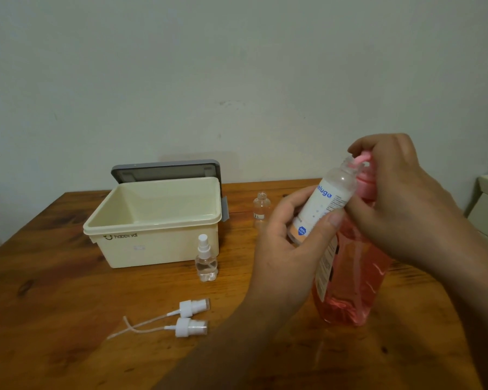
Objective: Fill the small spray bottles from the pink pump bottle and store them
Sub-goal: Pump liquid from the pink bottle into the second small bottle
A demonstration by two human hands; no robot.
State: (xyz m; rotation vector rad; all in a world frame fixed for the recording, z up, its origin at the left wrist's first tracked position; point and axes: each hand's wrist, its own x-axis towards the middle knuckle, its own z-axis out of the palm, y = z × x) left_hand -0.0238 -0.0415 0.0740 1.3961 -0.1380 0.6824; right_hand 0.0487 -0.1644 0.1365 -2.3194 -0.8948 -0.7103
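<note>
Filling step. L hand (288, 235) wraps its fingers round small labelled bottle (324, 204), tilted, open neck at the spout. R hand (400, 198) curls over pump head (362, 160) of pink bottle (352, 280), which stands on table (68, 305). Next: press pump w/ neck held steady; spray heads (192, 308) lie nearby.

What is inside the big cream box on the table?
Nothing shows inside the cream box: only its bare far wall and some floor. Its front wall hides the near part of the floor, so something small could lie there.
</note>
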